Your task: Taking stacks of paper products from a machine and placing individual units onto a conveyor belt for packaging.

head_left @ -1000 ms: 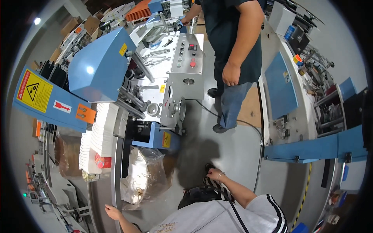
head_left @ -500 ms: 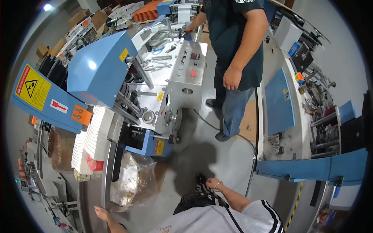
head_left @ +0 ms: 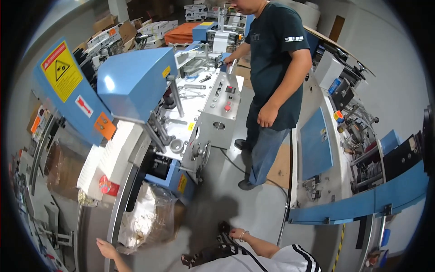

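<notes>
My left hand [head_left: 107, 249] is at the metal rail [head_left: 118, 206] of a long trough at the lower left. Its fingers are stretched out and it holds nothing. Farther up the trough lies a row of stacked white paper pieces [head_left: 108, 152], with a red round-patterned packet [head_left: 108, 186] at the near end. My right hand [head_left: 236, 233], with a bracelet at the wrist, hangs beside my leg. Its fingers look curled, and nothing shows in them. A clear plastic bag [head_left: 147, 217] with whitish contents stands below the machine, right of the rail.
A blue-hooded machine [head_left: 136, 79] with a control panel [head_left: 220, 100] and wrenches [head_left: 192, 94] stands ahead. A co-worker [head_left: 276, 68] in a dark shirt stands beside it, one hand on its far part. Another machine [head_left: 317, 147] lines the right side. A cable [head_left: 235, 162] crosses the floor.
The view has tilted up and shifted, so more of the co-worker and the room behind shows. Both my hands sit lower and farther left in the picture. Their poses look much the same.
</notes>
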The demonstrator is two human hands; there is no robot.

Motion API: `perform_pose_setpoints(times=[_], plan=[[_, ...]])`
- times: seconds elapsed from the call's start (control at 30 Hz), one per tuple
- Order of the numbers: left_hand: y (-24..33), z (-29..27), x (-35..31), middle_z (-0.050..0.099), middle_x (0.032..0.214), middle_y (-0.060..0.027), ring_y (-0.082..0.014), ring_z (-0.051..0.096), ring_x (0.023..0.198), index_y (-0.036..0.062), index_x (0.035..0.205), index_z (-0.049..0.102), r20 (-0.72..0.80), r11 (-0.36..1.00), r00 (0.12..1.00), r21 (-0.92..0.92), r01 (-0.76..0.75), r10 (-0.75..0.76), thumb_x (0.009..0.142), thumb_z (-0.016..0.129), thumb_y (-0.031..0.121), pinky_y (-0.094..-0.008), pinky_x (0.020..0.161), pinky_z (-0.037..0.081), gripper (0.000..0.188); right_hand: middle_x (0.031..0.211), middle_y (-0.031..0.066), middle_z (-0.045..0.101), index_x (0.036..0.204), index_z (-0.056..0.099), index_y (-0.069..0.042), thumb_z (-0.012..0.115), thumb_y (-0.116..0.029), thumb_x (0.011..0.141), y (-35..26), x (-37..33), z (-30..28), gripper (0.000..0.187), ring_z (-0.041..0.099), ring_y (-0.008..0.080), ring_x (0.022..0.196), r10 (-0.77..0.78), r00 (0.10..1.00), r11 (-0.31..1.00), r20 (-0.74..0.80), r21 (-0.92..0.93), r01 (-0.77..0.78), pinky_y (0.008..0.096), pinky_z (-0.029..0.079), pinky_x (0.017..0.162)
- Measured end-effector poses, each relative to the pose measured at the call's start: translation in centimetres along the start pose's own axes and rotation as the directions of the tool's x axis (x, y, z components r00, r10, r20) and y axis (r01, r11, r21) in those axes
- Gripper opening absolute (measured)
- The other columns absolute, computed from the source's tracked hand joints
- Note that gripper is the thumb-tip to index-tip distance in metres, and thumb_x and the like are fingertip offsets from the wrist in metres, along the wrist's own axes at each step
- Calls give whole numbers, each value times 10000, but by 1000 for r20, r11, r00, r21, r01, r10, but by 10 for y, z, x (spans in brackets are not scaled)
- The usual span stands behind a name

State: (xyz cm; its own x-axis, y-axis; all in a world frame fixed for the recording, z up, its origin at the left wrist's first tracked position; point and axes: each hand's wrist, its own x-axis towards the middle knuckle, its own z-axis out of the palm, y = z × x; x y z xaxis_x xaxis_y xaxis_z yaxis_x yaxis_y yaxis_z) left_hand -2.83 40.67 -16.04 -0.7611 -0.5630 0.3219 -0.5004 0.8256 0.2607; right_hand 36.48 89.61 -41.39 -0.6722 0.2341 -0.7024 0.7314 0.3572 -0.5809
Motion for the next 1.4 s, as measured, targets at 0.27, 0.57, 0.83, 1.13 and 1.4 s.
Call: perform_pose_setpoints(times=[0.27,0.57,0.83,1.13,1.4], plan=[[43,-9,-21,661,982,-191,-368,632,911,28,1064,615,-146,887,949,-340,-313,279,915,533,284,-439,790,491,308,1109,167,639,1044,674,-66,490,-287,833,-12,6,74,356,610,324,1046,76,996,921,53,-387,-50,434,502,872],[19,-35,-11,561,786,-114,-332,551,753,59,866,635,-121,540,739,-607,-584,663,832,617,161,-406,680,448,109,1099,172,645,1023,696,-70,536,-376,805,-179,-38,194,409,627,315,1023,155,968,811,199,-585,-10,419,491,875],[13,-51,36,577,762,-109,-285,567,646,69,882,644,179,391,491,-842,-371,852,792,673,175,-346,585,455,142,853,199,656,957,685,-103,570,-397,830,-341,-62,235,340,644,339,869,-255,920,855,298,-374,358,401,509,765],[18,-50,39,652,735,-138,-282,619,653,21,853,622,519,556,376,-831,12,768,846,635,267,-378,605,470,247,818,133,649,1144,578,-12,583,-157,891,-559,-91,105,293,654,187,700,-698,612,715,-371,-311,626,290,507,641],[19,-60,36,634,791,-173,-378,621,720,30,837,567,443,551,391,-803,-228,807,880,564,270,-484,636,491,245,682,185,645,1363,276,-52,530,-145,866,-657,-6,73,566,646,371,625,-609,610,792,-507,-348,502,438,515,610]])
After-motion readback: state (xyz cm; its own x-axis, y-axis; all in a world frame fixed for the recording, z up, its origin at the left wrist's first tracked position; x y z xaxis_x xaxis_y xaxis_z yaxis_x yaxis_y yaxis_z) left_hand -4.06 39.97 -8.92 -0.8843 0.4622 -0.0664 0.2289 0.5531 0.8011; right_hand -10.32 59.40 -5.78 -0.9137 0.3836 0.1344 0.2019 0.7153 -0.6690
